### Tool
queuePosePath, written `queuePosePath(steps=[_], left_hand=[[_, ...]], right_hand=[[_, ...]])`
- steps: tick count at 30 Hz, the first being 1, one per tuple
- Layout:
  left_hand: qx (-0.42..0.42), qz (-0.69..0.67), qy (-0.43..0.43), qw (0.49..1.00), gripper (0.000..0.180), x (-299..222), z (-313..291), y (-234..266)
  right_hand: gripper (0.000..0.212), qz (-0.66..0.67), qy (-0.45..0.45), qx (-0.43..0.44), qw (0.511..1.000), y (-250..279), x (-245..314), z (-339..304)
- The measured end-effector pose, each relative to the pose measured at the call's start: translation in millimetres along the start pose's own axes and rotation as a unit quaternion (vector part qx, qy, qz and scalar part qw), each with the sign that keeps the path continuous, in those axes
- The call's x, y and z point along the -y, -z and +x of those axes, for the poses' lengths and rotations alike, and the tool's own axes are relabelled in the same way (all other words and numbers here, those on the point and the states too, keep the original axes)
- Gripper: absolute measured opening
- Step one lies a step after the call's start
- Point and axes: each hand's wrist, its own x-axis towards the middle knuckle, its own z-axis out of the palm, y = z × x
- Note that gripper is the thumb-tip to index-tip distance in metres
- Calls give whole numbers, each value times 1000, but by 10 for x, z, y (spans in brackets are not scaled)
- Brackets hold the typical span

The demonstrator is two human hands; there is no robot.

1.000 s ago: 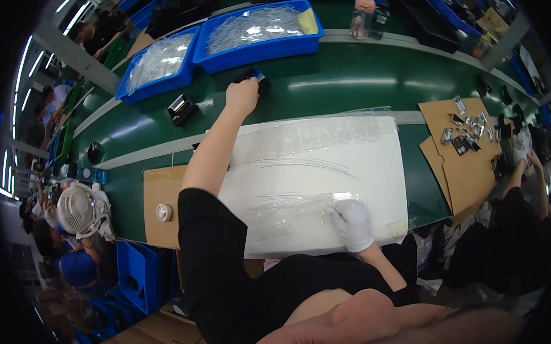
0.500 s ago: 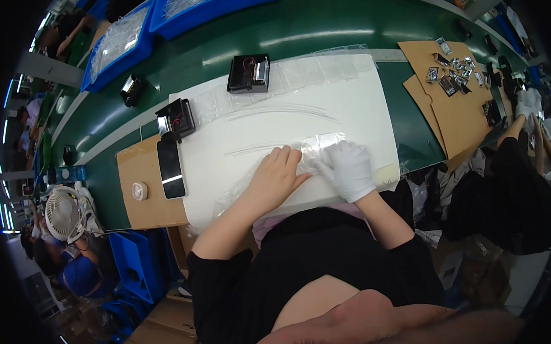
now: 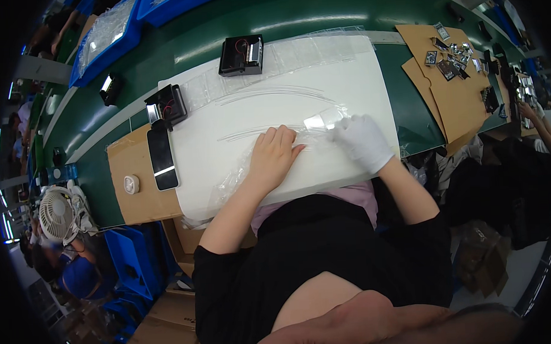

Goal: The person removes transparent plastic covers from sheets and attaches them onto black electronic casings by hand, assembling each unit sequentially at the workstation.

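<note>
left hand [image 3: 275, 152] lies, fingers together, on the near clear film [image 3: 316, 123], gloved right hand [image 3: 365, 144] at right end; whether either clamps, i cannot tell; uneven pulling may crease it.

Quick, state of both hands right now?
Left hand: bare, fingers bent, down at the clear plastic film; whether gripping cannot be told.
Right hand: white-gloved, fingers curled at the film's right end; pinch hidden, cannot be told.
</note>
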Motion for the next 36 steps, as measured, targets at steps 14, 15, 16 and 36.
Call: queuePosePath(steps=[14, 15, 16, 36], left_hand=[[9, -19, 57, 998, 25, -57, 176, -60], [30, -35, 59, 997, 26, -42, 189, -16], [51, -51, 61, 996, 26, -25, 203, 24], [180, -154, 10, 971, 40, 143, 305, 299]], right_hand=[[18, -47, 40, 3, 998, -91, -78, -129], [18, -69, 62, -2, 996, -39, -143, -116], [17, -91, 83, -8, 992, 20, -205, -100], [19, 368, -139, 148, 907, 257, -488, -16]])
